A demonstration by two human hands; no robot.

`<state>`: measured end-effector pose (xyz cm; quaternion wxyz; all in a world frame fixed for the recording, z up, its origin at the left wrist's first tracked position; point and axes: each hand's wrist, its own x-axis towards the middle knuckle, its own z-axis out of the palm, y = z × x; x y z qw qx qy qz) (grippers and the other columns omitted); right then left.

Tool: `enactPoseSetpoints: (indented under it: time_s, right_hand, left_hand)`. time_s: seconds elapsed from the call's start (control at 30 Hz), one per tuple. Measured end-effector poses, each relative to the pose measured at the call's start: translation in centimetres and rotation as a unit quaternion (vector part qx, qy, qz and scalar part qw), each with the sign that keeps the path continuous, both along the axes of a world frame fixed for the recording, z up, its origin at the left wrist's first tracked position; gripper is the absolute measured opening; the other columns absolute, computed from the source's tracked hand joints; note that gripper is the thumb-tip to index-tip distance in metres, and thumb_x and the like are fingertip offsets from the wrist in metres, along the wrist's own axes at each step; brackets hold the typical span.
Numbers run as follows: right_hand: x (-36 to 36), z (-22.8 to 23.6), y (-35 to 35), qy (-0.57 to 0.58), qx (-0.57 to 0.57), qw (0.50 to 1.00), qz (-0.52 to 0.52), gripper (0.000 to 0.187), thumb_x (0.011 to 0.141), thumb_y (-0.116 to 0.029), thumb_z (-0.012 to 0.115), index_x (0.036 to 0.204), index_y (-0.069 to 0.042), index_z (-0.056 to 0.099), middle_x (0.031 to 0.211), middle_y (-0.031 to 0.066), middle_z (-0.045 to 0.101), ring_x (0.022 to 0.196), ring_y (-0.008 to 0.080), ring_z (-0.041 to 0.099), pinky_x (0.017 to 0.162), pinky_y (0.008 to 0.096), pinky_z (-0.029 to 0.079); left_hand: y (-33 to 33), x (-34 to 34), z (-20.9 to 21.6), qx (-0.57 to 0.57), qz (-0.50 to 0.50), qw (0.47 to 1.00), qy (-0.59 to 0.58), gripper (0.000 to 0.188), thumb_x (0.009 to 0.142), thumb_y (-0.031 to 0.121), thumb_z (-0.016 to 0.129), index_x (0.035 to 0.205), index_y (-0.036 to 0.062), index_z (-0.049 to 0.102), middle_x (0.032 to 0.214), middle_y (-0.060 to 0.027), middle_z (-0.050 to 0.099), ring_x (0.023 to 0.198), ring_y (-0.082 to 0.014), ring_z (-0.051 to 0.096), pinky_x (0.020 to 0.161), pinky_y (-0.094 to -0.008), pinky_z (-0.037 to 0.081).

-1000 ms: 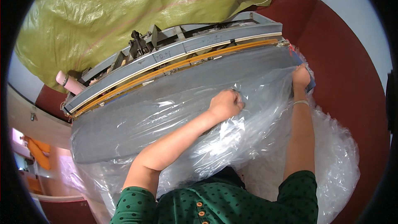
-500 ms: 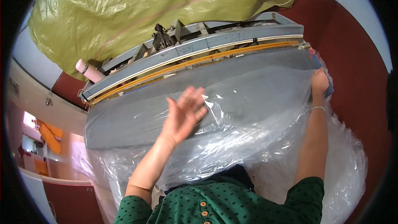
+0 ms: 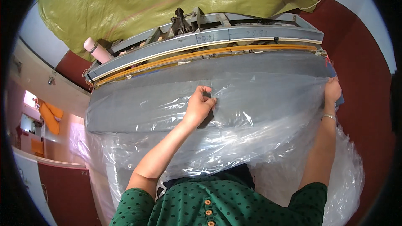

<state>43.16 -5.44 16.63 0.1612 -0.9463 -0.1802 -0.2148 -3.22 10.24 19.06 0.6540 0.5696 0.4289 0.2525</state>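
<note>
A large clear plastic sheet [image 3: 259, 113] lies spread over the grey table [image 3: 125, 109] of a sealing machine. My left hand [image 3: 200, 105] pinches the sheet's upper edge near the middle of the table. My right hand [image 3: 332, 92] grips the sheet's edge at the table's right end. The rest of the plastic hangs down over the table's front edge toward my body. Behind the table runs the machine's long grey bar [image 3: 234, 37] with an orange-yellow strip [image 3: 217, 53] below it.
A yellow-green woven sack cloth [image 3: 159, 0] covers the space behind the machine. A pink-white roll [image 3: 97, 50] sticks out at the machine's left end. More clear plastic [image 3: 347, 184] is bunched at my right. The floor on the right is dark red [image 3: 368, 83].
My left hand, open and flat on the plastic half a second ago, has closed on the sheet's edge nearer the middle. My right hand stays at the right end.
</note>
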Motion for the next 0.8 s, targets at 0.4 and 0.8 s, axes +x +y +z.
enactPoseSetpoints:
  time_s: [0.4,0.8]
  right_hand:
    - [0.8,-0.3,-0.6,0.017,0.054,0.998,0.008,0.024,0.079,-0.029,0.050,0.087,-0.007,0.056,0.086,0.0154,0.060,0.083,0.0333,0.057,0.068,0.0419,0.044]
    - [2.3,1.3,-5.5,0.105,0.526,0.834,0.131,0.017,0.076,-0.018,0.064,0.079,-0.002,0.060,0.076,0.0020,0.059,0.068,0.0085,0.051,0.064,0.0220,0.042]
  left_hand:
    - [3.4,2.6,-0.5,0.443,0.068,0.855,0.260,0.023,0.068,0.022,0.066,0.064,0.0043,0.052,0.060,-0.0078,0.055,0.069,-0.0261,0.051,0.059,-0.0365,0.039]
    - [4.2,2.1,-2.0,0.564,0.091,0.792,0.215,0.015,0.069,0.017,0.063,0.075,0.0044,0.057,0.067,-0.0091,0.056,0.072,-0.0243,0.053,0.071,-0.0381,0.035]
